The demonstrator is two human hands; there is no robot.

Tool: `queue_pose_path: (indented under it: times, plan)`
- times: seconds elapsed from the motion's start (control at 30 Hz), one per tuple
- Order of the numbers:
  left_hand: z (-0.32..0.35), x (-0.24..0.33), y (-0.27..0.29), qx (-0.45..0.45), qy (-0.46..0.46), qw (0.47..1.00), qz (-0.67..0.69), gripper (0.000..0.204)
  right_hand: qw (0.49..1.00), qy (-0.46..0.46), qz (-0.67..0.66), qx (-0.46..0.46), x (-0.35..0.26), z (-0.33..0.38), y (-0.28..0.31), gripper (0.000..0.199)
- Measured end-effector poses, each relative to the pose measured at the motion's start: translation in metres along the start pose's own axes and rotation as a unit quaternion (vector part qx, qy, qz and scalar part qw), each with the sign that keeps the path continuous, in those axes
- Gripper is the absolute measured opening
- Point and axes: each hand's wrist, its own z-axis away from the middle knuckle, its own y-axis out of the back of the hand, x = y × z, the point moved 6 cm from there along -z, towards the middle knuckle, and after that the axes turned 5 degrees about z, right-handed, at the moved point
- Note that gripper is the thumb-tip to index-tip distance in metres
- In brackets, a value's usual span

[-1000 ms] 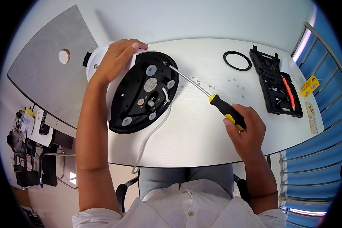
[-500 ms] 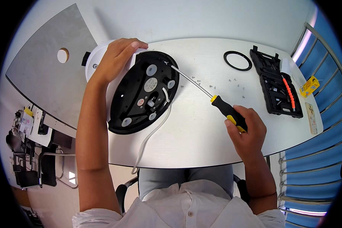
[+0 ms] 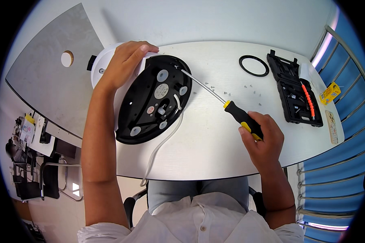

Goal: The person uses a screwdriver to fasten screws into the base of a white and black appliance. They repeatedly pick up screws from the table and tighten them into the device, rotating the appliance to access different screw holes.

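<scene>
A white appliance [image 3: 124, 88] lies tipped over on the table with its black oval base [image 3: 130, 116] facing me. Rubbery suction feet, a round label and a white power cord [image 3: 165, 139] show on that base. My left hand [image 3: 127, 65] is closed over the white housing beside the base's upper end; its fingertips are partly hidden. In my right hand [image 3: 265, 137], fingers wrap around the black-and-yellow handle of a screwdriver [image 3: 241, 116]. Its long metal shaft slants up to the left, and the tip meets the base near its upper right rim, where something small and metallic shows.
Several small screws [image 3: 212, 87] lie scattered right of the base. Farther right are a black ring [image 3: 254, 74], an open black tool case [image 3: 288, 106] with an orange flexible shaft [image 3: 308, 97], a yellow box [image 3: 330, 94] and a pale remote control [image 3: 332, 127]. Metal railing [image 3: 344, 107] borders the right side.
</scene>
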Motion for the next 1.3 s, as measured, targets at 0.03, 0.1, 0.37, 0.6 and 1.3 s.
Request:
queue_pose_path:
  times: [0.03,0.1,0.37,0.6,1.3]
  plan:
    - [0.000,0.000,0.000,0.000,-0.003,1.000,-0.002,0.048,1.000,0.004,0.007,-0.001,-0.001,-0.001,0.000,0.036]
    - [0.000,0.003,0.000,-0.005,-0.012,1.000,-0.008,0.048,1.000,0.013,0.022,-0.001,-0.005,-0.004,0.002,0.036]
    - [0.002,0.002,0.002,-0.069,0.045,0.996,-0.021,0.053,0.999,0.004,0.050,-0.017,-0.017,-0.017,0.014,0.037]
    - [0.006,0.007,0.005,-0.097,0.023,0.991,-0.090,0.052,0.990,-0.083,-0.090,-0.077,-0.012,-0.023,0.024,0.044]
    - [0.030,0.018,0.014,-0.060,0.047,0.994,-0.076,0.046,0.973,0.016,-0.208,0.095,0.026,0.001,0.001,0.041]
